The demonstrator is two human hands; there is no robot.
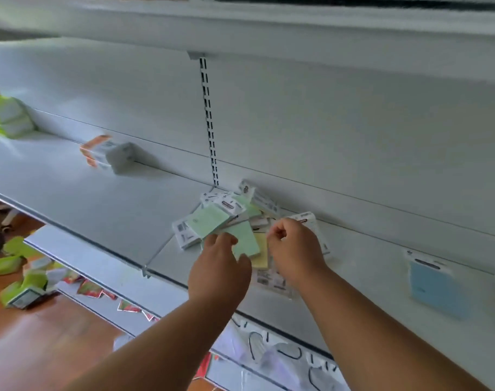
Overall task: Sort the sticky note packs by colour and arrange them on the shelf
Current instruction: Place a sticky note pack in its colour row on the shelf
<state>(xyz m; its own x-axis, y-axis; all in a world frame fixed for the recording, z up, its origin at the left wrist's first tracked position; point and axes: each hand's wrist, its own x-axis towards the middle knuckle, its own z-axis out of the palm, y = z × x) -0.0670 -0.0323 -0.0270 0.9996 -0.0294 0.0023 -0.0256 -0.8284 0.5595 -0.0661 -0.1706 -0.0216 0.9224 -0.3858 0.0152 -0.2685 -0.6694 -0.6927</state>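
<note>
A jumbled pile of sticky note packs lies on the grey shelf against the back panel. My left hand grips a pale green pack at the pile's front, thumb on its right edge. Beside it lies a yellow pack. My right hand hovers over the pile's right side with fingers curled; nothing shows in it. A blue pack lies alone to the right. An orange stack and a bright green stack stand further left on the shelf.
A slotted upright runs up the back panel behind the pile. On a lower shelf and the wooden floor at left lie several green packs and red-and-white packets. Plastic-wrapped items sit below the shelf edge.
</note>
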